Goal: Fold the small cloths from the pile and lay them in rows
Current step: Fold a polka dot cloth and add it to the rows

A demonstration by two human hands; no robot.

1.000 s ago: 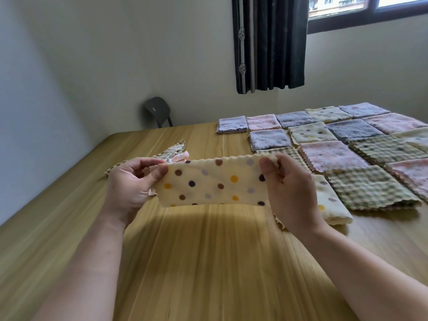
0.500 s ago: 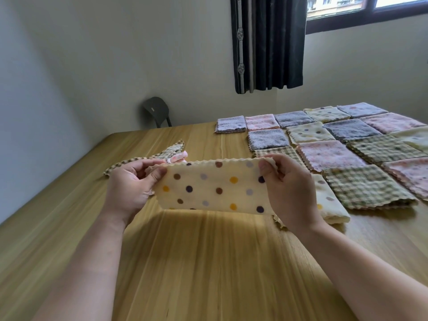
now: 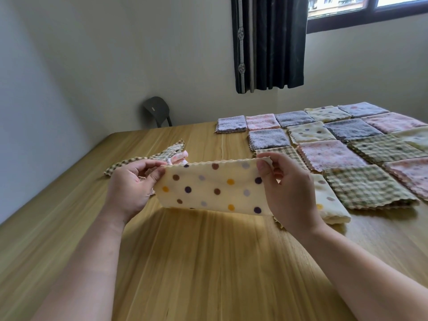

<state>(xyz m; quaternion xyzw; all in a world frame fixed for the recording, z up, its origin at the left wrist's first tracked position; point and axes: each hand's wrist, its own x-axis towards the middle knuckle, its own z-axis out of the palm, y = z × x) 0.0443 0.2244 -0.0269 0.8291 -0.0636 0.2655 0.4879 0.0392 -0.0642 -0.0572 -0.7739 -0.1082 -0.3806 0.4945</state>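
Your left hand [image 3: 129,188] and right hand [image 3: 289,191] pinch top corners of dotted cloth [image 3: 213,187], half-folded, above tabletop [image 3: 208,262]. Folded rows [image 3: 335,144] nearly done. Two-odd cloths remain in pile [image 3: 159,156].

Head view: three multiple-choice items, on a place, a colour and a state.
1. The folded cloths lie in rows: A) on the table's right part B) on its left part C) on the floor.
2. The dotted cloth's ground colour: A) grey B) cream C) pink.
3. The dotted cloth is: A) flat on the table B) pinched between left hand and right hand C) hanging from one hand.
1A, rows fill the right part; 2B, cream under the dots; 3B, each hand pinches a top corner.
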